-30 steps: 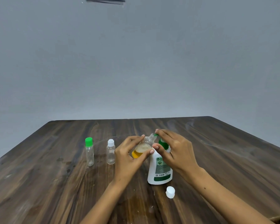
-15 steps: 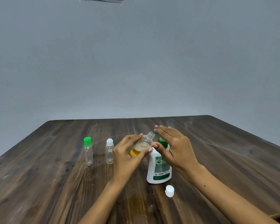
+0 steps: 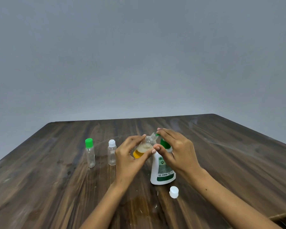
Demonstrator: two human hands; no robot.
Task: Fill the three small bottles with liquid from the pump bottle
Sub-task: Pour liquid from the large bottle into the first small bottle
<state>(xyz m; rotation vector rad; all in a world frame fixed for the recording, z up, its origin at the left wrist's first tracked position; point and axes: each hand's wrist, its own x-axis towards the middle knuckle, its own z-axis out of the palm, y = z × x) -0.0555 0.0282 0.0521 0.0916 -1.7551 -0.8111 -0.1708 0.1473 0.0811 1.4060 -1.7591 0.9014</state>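
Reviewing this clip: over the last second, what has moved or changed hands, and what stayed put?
Nothing was taken hold of or let go. The left hand still grips the tilted small clear bottle holding orange liquid at the spout, and the right hand still rests on the white pump bottle with the green pump head. The two capped clear bottles and the loose white cap stayed put.
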